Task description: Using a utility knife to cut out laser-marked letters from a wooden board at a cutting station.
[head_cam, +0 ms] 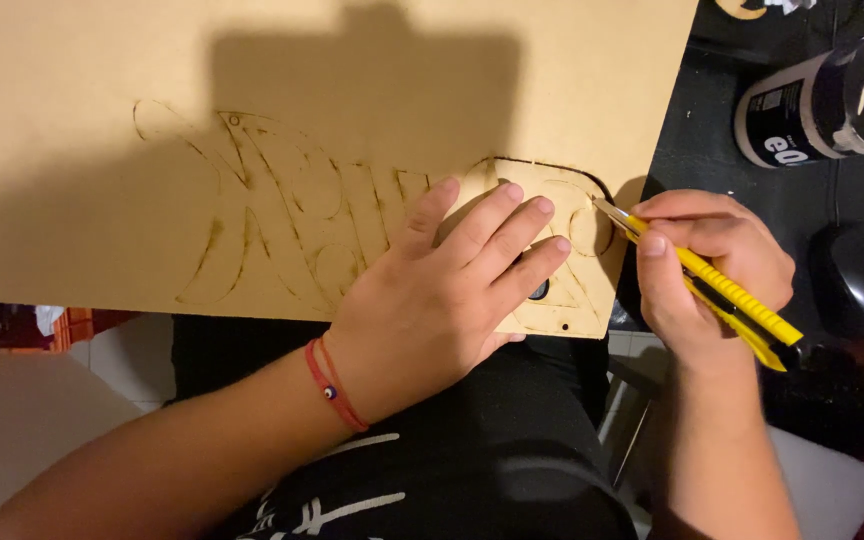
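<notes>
A thin tan board (pixel 282 90) with scorched cut outlines of letters lies over my lap and the black table. My left hand (pixel 442 290) presses flat on its lower right corner, fingers spread over the cut shapes; a red cord bracelet (pixel 335 388) is on that wrist. My right hand (pixel 707 270) grips a yellow utility knife (pixel 722 295). Its blade tip (pixel 604 206) touches the curved cut line near the board's right edge.
On the black table to the right lie a black-and-white cylindrical container (pixel 827 100) on its side and a black computer mouse (pixel 857 280). Below the board are my black clothes with white print (pixel 432 470) and a pale tiled floor (pixel 122 350).
</notes>
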